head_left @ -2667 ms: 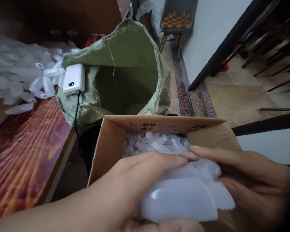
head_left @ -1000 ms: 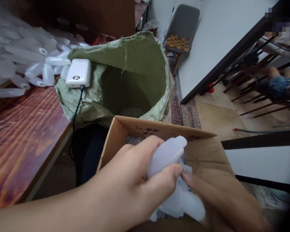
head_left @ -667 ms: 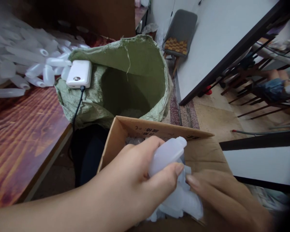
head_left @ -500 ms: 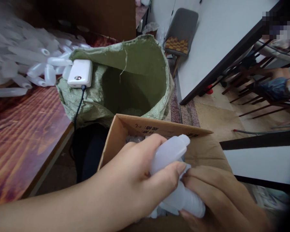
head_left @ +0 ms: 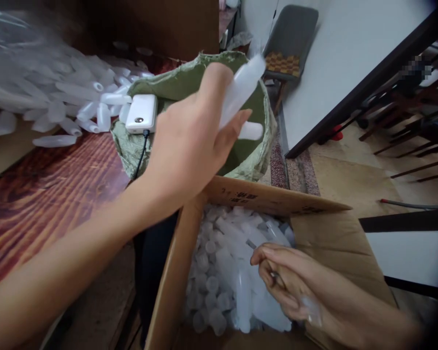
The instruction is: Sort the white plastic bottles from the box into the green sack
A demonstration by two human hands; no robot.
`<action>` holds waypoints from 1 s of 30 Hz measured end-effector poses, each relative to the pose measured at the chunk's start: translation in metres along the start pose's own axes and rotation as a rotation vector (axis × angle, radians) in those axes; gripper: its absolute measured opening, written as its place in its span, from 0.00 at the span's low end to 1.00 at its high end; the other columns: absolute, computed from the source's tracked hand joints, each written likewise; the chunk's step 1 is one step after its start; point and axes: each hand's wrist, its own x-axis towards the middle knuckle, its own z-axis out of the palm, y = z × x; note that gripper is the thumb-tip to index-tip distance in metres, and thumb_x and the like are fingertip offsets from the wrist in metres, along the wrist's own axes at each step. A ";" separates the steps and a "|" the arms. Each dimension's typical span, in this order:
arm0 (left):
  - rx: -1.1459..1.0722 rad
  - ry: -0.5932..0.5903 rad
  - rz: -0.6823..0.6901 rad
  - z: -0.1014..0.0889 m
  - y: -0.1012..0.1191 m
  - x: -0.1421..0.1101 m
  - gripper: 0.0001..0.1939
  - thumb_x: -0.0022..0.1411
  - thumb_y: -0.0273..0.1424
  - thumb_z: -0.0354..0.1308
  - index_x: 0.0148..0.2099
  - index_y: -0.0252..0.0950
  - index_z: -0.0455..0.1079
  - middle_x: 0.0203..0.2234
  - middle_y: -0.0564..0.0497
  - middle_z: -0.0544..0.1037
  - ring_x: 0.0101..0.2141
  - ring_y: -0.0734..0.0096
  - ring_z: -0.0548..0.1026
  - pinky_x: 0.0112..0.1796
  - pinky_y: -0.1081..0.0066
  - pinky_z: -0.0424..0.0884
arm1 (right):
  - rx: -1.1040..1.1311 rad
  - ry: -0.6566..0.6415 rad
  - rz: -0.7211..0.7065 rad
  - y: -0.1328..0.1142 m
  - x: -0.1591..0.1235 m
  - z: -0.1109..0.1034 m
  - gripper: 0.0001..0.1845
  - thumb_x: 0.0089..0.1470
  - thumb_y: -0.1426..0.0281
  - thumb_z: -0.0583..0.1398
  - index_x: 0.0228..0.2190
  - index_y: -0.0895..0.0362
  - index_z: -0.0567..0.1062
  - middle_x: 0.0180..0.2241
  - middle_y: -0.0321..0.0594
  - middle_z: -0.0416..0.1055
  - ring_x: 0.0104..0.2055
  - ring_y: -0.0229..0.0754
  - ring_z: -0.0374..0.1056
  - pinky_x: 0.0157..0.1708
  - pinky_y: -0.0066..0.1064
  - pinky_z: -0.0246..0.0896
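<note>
Bottles are being held over the green sack, gripped in the left hand. Another bottle seems already dropping. Release comes next, probably. In the carton, something small is being pinched by the right hand.

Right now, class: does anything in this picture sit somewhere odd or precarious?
Yes. A white power bank, cable plugged in, rests on the floppy rim of the green sack, beside loose plastic bottles, not flat on the wooden table.

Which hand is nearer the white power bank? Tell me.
Left. The left hand is raised just right of the power bank, holding a bottle; the right hand is down in the cardboard box.
</note>
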 end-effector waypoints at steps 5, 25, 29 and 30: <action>0.067 0.084 0.215 0.012 -0.002 -0.002 0.13 0.69 0.37 0.48 0.51 0.36 0.60 0.41 0.46 0.71 0.37 0.65 0.70 0.37 0.67 0.64 | 0.146 -0.019 0.099 0.009 0.001 -0.004 0.06 0.57 0.65 0.61 0.34 0.55 0.73 0.29 0.33 0.67 0.27 0.30 0.66 0.21 0.19 0.61; -0.407 -0.604 -0.044 0.039 -0.009 -0.024 0.11 0.57 0.28 0.55 0.44 0.39 0.71 0.30 0.57 0.75 0.29 0.75 0.71 0.26 0.75 0.64 | -0.636 0.563 -1.026 -0.031 -0.015 -0.024 0.14 0.55 0.63 0.64 0.44 0.45 0.75 0.42 0.33 0.79 0.40 0.39 0.76 0.38 0.25 0.75; -0.551 -0.767 -0.129 0.036 -0.009 -0.022 0.11 0.60 0.31 0.56 0.46 0.40 0.70 0.30 0.57 0.73 0.27 0.77 0.69 0.25 0.77 0.63 | -0.883 0.626 -1.195 -0.027 -0.014 -0.022 0.12 0.55 0.68 0.63 0.42 0.45 0.76 0.43 0.32 0.76 0.44 0.38 0.74 0.40 0.23 0.74; -0.580 -0.796 -0.129 0.035 -0.009 -0.022 0.10 0.61 0.33 0.56 0.46 0.40 0.70 0.30 0.57 0.73 0.27 0.77 0.68 0.24 0.78 0.62 | -0.953 0.649 -1.229 -0.025 -0.015 -0.023 0.12 0.56 0.69 0.63 0.43 0.46 0.75 0.43 0.33 0.75 0.45 0.38 0.73 0.41 0.24 0.73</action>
